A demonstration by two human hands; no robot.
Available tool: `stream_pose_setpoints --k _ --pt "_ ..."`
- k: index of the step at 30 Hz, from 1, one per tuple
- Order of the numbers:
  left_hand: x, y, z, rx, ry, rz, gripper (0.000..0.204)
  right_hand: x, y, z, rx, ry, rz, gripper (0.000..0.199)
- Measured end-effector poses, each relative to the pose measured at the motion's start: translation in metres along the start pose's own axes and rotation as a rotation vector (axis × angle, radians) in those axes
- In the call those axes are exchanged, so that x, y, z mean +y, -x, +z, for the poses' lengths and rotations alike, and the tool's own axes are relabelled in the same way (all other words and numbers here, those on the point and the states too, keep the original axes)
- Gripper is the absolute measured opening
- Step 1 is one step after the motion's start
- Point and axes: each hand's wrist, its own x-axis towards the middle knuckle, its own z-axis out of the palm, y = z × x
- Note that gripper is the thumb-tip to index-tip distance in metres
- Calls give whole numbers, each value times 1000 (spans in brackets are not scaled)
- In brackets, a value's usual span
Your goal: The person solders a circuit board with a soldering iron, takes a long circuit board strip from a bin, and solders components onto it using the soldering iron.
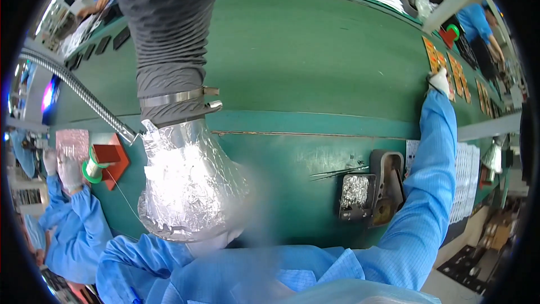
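Note:
My right arm, in a blue sleeve, stretches far across to the right. My white-gloved right hand point(441, 80) is closed over the near end of an orange panel point(431, 54), which looks like a circuit board strip. More orange panels point(460, 79) lie just right of it. My left hand point(216, 242), also gloved, is low behind the rim of a foil-wrapped hood point(185, 186); its fingers are hidden. A solder wire spool point(93, 170) on a red stand point(115, 175) is at the left, with wire running toward the hood.
A thick grey duct point(169, 39) hangs over the hood. Tweezers point(337, 173), a foil-filled tray point(356, 194) and a dark soldering-iron holder point(388, 186) sit right of centre. Printed sheets point(464, 180) lie beside my right arm. A co-worker point(73, 225) sits at left; another point(478, 25) works at far right.

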Motion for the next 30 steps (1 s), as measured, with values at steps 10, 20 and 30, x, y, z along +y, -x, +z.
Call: stream_pose_setpoints --k 10,20,30 --pt "-11 -9 -11 -72 501 -91 34 -11 66 -93 330 -238 -398 29" --pt "-3 14 9 220 535 -80 32 -71 286 -303 51 -963 -272 24" --pt "13 34 13 323 605 -275 19 -107 561 -262 -195 -1280 -87 32"
